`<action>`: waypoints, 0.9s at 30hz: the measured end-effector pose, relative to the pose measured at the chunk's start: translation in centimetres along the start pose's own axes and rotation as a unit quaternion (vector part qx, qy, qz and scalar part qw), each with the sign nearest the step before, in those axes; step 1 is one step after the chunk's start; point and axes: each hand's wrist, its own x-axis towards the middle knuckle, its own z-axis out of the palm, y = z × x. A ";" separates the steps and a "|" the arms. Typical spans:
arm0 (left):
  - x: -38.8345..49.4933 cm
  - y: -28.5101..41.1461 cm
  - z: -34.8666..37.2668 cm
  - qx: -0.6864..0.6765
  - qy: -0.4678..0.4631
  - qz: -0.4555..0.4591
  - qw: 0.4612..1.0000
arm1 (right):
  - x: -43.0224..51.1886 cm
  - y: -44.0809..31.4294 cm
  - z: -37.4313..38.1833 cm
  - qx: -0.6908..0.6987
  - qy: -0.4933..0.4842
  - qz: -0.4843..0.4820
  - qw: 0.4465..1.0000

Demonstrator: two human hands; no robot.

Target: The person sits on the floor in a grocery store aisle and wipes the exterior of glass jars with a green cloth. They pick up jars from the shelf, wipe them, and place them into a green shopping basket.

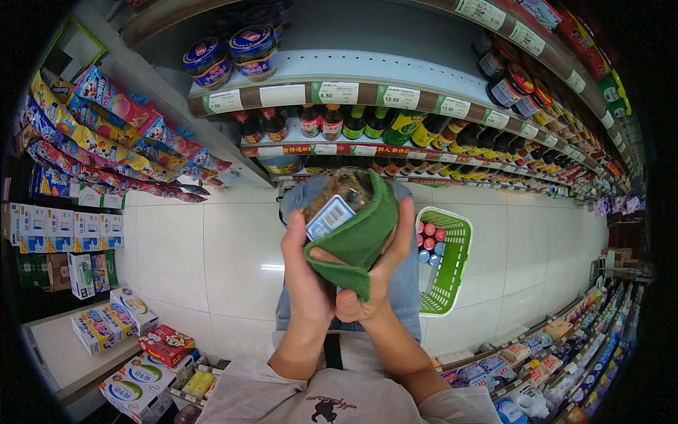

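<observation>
My left hand (309, 270) grips a clear jar or pack (352, 183) with dark brown contents, its thumb beside a white-and-blue barcode label (329, 217). A green cloth (377, 222) is folded around the right side and lower part of this container. On the cloth's right side, my right hand (389, 259) presses it against the container, and some of its fingers are hidden by the folds. Both hands are raised in front of my denim-covered legs. The container's lower end is hidden by the cloth and hands.
Ahead runs a shelf (371, 66) with blue-lidded jars (253, 50) and sauce bottles (332, 121) below. A green basket (450, 259) holding red- and blue-topped containers stands on the floor to my right. Snack bags (116, 138) hang left, above stacked boxes (71, 228); milk cartons (140, 384) sit lower left.
</observation>
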 end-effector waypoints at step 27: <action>-0.3 1.8 -1.3 0.233 -0.133 0.189 0.944 | 2.7 -1.9 -4.9 0.270 0.115 0.350 0.890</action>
